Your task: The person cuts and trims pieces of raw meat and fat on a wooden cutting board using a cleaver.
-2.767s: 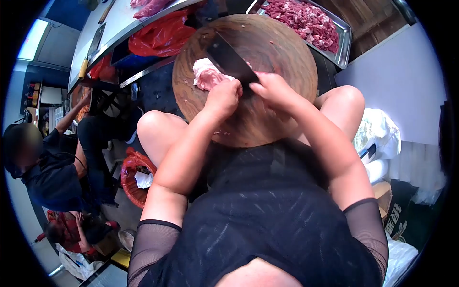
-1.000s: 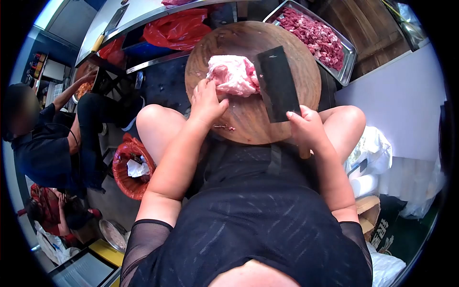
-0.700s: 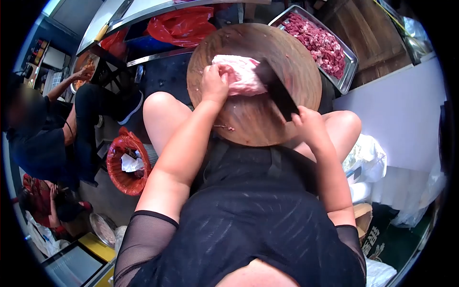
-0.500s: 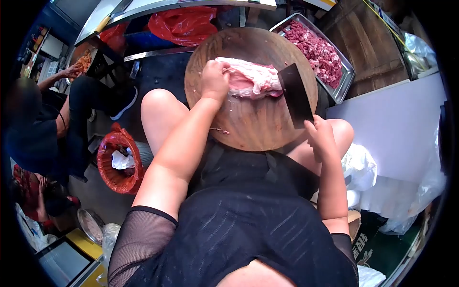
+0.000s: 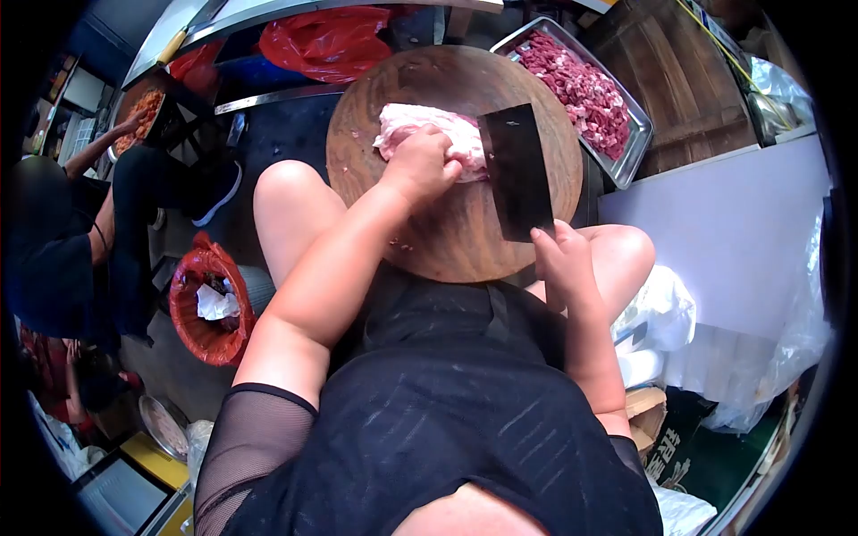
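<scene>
Pale-pink, fat-streaked slab of raw meat (image 5: pixel 463 134) on round brown wooden chopping block (image 5: pixel 465 239), held down under curled left hand (image 5: pixel 423 164), presumably for steadiness, beside broad black rectangular cleaver (image 5: pixel 520 174) gripped in right hand (image 5: pixel 566 261).

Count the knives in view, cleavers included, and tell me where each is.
2: the cleaver in the right hand, and a light-handled knife on the table at the upper left. Others may be hidden.

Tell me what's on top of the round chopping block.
Raw meat under the left hand, and small scraps. The block beneath the meat and behind the cleaver is hidden.
</scene>
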Action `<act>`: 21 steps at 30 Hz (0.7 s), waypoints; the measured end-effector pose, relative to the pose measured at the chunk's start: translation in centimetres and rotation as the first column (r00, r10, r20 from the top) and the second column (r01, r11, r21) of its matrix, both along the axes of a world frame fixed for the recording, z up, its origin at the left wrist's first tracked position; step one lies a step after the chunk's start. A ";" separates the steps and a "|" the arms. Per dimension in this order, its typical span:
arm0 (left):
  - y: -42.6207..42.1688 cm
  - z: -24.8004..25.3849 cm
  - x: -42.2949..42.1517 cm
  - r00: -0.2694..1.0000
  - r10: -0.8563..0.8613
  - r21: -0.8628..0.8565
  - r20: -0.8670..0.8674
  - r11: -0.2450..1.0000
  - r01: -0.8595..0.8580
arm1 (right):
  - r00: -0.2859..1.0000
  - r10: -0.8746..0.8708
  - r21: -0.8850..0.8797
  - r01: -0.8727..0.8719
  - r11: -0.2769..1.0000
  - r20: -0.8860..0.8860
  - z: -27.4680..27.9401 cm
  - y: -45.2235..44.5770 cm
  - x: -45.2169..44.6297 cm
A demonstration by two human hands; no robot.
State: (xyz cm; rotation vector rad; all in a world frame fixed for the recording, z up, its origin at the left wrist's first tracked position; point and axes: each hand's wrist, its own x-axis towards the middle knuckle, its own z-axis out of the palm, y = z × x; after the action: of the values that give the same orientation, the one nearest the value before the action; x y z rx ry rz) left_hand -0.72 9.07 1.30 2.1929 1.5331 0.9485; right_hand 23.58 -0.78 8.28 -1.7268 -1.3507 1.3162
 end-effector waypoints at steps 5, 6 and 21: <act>0.5 -1.3 -0.6 0.981 -0.067 -0.061 0.179 0.995 0.079 | 0.999 0.024 -0.027 -0.025 0.999 -0.033 -1.2 -0.3 1.0; 0.6 -1.2 -0.4 0.943 0.060 -0.324 0.329 0.945 0.053 | 0.996 0.024 -0.047 -0.028 0.998 -0.084 -1.3 -0.2 1.0; 0.3 -0.6 0.3 0.970 0.032 -0.191 -0.242 0.978 -0.080 | 0.826 0.179 0.311 -0.389 0.867 0.535 -3.1 1.5 1.8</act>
State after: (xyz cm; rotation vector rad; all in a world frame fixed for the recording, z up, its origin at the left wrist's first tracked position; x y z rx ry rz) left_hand -0.44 9.37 0.70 2.1897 1.7216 0.5329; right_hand 25.39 0.67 5.16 -1.6508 -2.0841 0.6560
